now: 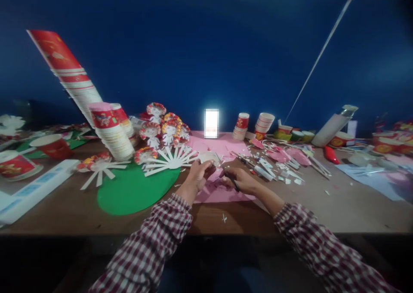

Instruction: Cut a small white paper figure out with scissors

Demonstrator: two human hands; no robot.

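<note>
My right hand point(241, 181) is closed around a pair of dark-handled scissors point(236, 186), whose blades point up and away toward my left hand. My left hand point(197, 177) pinches a pale piece of paper point(208, 156); its exact shape is blurred and partly hidden by the fingers. Beneath both hands a pink sheet point(222, 197) lies on the brown table point(206, 224). Just left of my left hand, a white cut-paper fan shape point(174, 159) rests partly over a green oval sheet point(135, 194).
Stacked paper cups point(112, 136) and paper dolls with red-yellow trim point(169, 131) stand at left. Paper scraps point(287, 174) and thin sticks lie right of my hands. A bright, pixelated upright rectangle point(211, 123) stands behind. A white tube point(334, 127) leans at far right.
</note>
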